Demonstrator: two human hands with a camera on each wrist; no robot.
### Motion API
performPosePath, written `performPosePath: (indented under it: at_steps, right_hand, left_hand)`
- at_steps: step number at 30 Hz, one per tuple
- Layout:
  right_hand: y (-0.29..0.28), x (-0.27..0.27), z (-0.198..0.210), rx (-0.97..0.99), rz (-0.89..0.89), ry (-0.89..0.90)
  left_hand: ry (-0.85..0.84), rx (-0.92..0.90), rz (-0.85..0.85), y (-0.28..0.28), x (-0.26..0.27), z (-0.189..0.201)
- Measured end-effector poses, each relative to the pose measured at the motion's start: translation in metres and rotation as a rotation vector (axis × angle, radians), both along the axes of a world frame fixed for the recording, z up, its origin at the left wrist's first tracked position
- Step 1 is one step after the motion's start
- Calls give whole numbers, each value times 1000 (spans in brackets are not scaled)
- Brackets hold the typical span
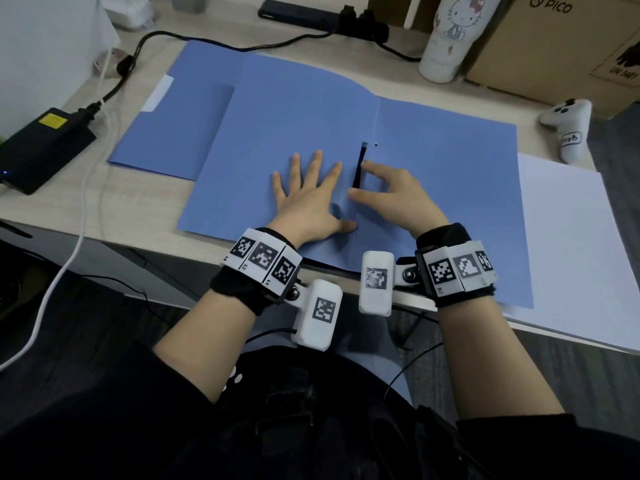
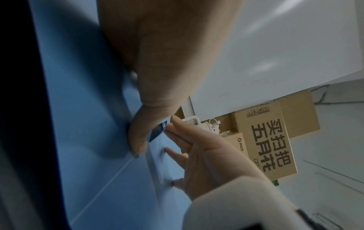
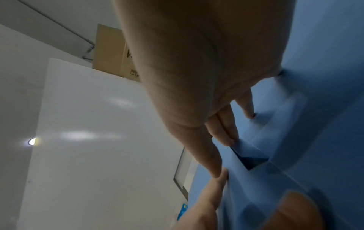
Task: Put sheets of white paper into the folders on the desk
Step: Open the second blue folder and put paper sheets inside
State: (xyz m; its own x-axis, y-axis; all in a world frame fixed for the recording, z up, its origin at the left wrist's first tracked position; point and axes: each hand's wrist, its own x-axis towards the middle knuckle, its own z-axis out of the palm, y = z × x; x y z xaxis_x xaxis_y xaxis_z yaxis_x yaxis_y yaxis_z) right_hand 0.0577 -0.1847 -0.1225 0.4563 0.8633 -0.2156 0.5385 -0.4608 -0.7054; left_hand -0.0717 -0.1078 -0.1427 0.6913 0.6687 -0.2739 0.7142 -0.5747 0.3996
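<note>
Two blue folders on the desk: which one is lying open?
The nearer blue folder, under both hands, lies spread open across its centre fold. The other blue folder, behind-left and partly beneath it, is closed.

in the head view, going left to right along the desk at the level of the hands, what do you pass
black power adapter → white cable → left hand flat on the open blue folder → black strip at its spine → right hand → stack of white paper

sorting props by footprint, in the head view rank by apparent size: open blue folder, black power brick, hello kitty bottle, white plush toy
1. open blue folder
2. black power brick
3. hello kitty bottle, top cropped and farther away, so its rank against the brick is unsure
4. white plush toy
</note>
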Motion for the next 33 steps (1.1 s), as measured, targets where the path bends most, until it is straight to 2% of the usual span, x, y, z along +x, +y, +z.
performPosePath:
  at_steps: [4,8,12,15,17,20,24,28,30,33]
  right_hand:
    - [2,-3,4,-149,88,-135]
    - [3,-3,1,-241,142,-149]
    - [-1,-4,-5,-243,170,-162]
    - [-7,-3,-6,-167,155,-149]
    - [-14,1,-7,-14,93,-110]
    - [-29,7,-7,241,-50,4]
    - [-56,22,-3,440,-277,47]
    - [-92,41,1,675,-531,11]
    - [-112,51,0,709,-622,-34]
    - [-142,67,-6,709,-759,-119]
  left_hand:
    - [21,21,1,-1,1,-1]
    - [49,49,7,-2,2,-1]
    - [62,68,16,-4,3,0]
    - [21,59,43,-7,5,3]
    - [-30,53,81,-10,7,6]
    - [-128,145,100,-19,13,9]
    - [-326,217,64,-35,30,14]
    - [-504,117,-57,-53,54,16]
    - [-548,11,-87,-64,65,15]
    - [-528,-85,-145,-84,87,11]
